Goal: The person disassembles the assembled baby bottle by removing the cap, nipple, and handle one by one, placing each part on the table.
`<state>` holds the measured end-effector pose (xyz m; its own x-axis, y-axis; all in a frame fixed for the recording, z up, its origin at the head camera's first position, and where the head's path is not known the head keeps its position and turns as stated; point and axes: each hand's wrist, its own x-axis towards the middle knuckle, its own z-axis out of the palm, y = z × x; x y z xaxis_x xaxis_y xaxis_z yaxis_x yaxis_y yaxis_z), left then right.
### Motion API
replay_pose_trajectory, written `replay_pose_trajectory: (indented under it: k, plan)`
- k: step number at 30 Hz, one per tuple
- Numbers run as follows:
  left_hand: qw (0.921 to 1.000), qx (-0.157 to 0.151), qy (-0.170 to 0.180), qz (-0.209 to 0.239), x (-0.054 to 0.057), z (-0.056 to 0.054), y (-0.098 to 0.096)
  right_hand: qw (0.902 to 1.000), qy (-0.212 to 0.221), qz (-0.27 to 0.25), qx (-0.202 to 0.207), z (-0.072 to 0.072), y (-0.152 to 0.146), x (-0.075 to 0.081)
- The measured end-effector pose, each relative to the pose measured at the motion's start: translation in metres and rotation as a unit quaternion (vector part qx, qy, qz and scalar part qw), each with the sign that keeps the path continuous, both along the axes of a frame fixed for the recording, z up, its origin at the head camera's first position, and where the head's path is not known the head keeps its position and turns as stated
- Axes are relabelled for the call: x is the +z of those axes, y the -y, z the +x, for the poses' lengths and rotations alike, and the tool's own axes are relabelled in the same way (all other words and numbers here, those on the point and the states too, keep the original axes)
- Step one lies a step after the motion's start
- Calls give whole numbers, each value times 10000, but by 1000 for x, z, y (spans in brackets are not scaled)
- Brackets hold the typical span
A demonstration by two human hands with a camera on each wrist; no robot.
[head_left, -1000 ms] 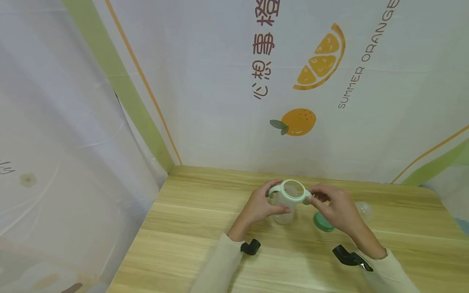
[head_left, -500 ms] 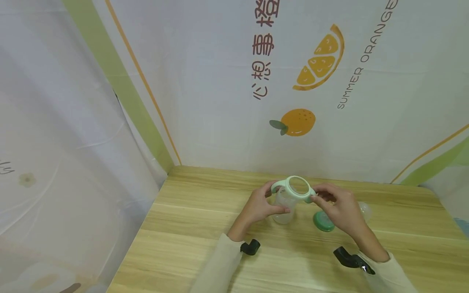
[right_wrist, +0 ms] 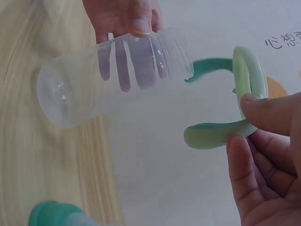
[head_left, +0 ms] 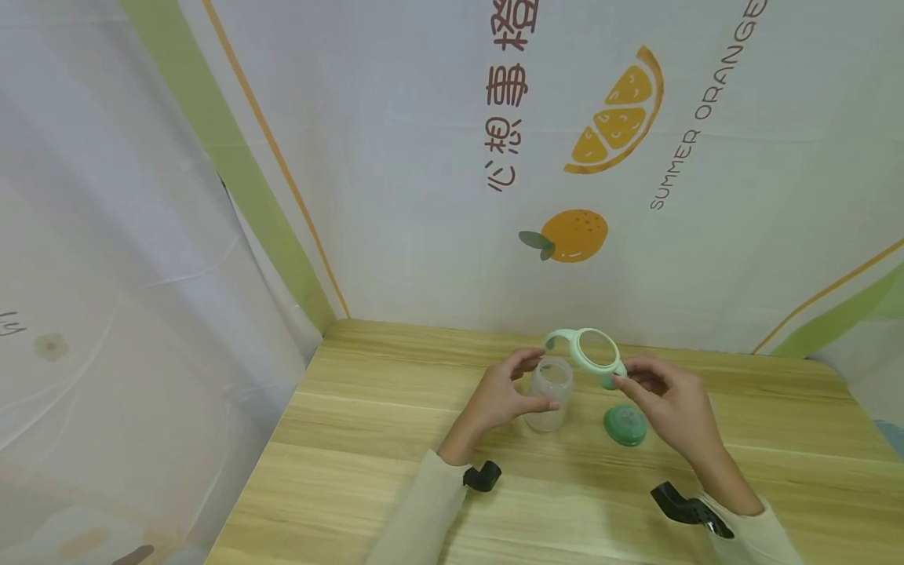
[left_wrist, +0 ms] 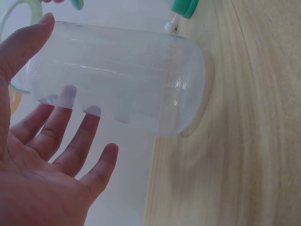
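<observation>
A translucent baby bottle with an uncovered mouth stands upright on the table. My left hand holds it round the side, thumb in front and fingers behind. In the right wrist view the threaded neck of the bottle shows bare. My right hand pinches a pale green two-handled ring between thumb and fingers at one handle. The ring is tilted, above and to the right of the bottle mouth, its far handle near the rim. The right wrist view shows both curved handles pointing toward the bottle.
A green bottle cap lies on the wooden table right of the bottle, below my right hand. In the left wrist view a white ball-ended stem shows beside the cap. A printed curtain hangs behind the table.
My right hand has lifted the handle ring off the bottle neck and moved it up and right. My left hand and the bottle have stayed put. The clear dome is now mostly behind the right hand.
</observation>
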<state>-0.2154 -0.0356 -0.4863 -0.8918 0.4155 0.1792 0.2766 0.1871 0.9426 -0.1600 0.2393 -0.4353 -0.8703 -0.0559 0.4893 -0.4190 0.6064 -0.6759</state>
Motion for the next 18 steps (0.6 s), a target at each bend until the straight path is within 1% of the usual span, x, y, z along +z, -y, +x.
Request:
replay_pose_trajectory:
  k: [8, 13, 18]
  plan:
    - [9999, -14, -125, -89, 1, 0, 1, 9998, 173, 68, -97, 4, -2, -5]
    - [9996, -12, -228, -161, 1, 0, 1, 9994, 343, 8, 12, 7, 1, -9]
    - [9998, 25, -194, -89, 2, 1, 1, 9985, 535, 71, 61, 9, 5, -16]
